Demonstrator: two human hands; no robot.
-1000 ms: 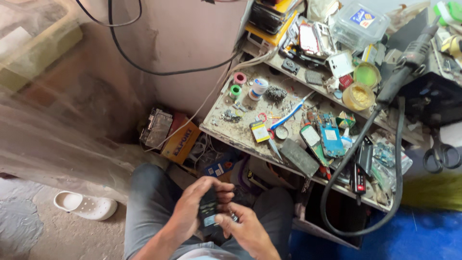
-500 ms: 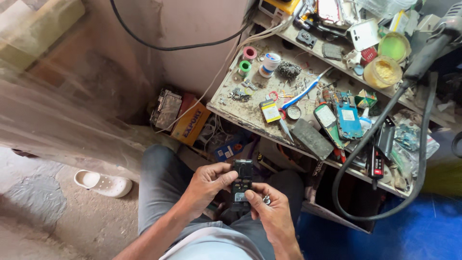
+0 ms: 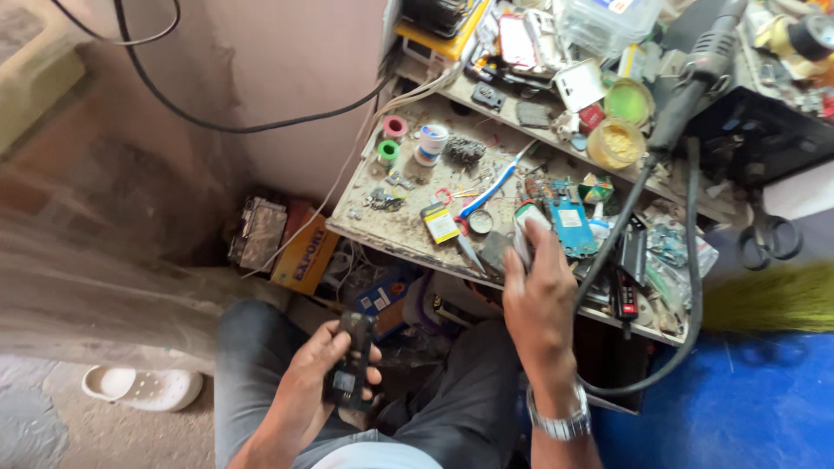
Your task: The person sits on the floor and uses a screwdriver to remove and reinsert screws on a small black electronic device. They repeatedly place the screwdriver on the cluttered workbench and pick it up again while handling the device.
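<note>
Black and slim, a small opened phone [image 3: 351,373] sat in the left hand [image 3: 317,382], low at about 7 o'clock in the view, over the person's lap; the fingers [image 3: 369,378] were wrapped around its edges, gripping it upright. The right hand [image 3: 540,300] reached up toward 1 o'clock to the near edge of the cluttered tabletop [image 3: 395,227], its fingers [image 3: 528,247] closed on a pale flat piece [image 3: 524,227], though what that piece was could not be told. A metal wristwatch [image 3: 560,423] circled that wrist.

Just beside the right hand, at its 2 o'clock, lay a blue circuit board [image 3: 569,221]. At its 10 o'clock lay a yellow-labelled battery [image 3: 440,222] and a blue-and-white toothbrush [image 3: 497,182]. Farther off at 11 o'clock stood rolls of tape [image 3: 393,139]. A thick black hose [image 3: 686,269] looped down at 3 o'clock of the hand. A white sandal [image 3: 143,388] rested on the floor at 9 o'clock of the left hand.
</note>
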